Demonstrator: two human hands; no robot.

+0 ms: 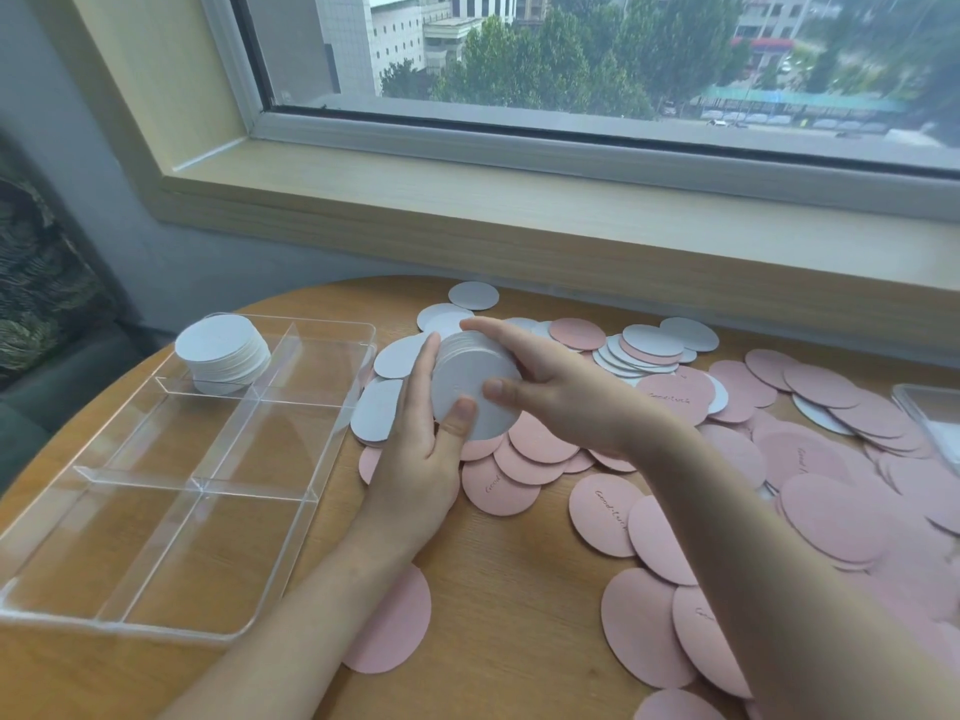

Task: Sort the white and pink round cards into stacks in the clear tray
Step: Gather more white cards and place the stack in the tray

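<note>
A stack of white round cards [470,387] is held tilted above the table between both hands. My left hand [415,459] grips its left edge, thumb pressed on the front face. My right hand [545,387] holds its right side, fingers over the top edge and thumb on the face. A clear divided tray [291,532] lies at the left; a stack of white cards [223,356] stands in its far-left compartment. Loose pink cards [831,511] cover the table's right side, and loose white cards [649,345] lie behind the hands.
The round wooden table [498,574] sits against a wall below a wide window sill [519,200]. Another clear container's corner [930,413] shows at the right edge. One pink card [395,626] lies under my left forearm.
</note>
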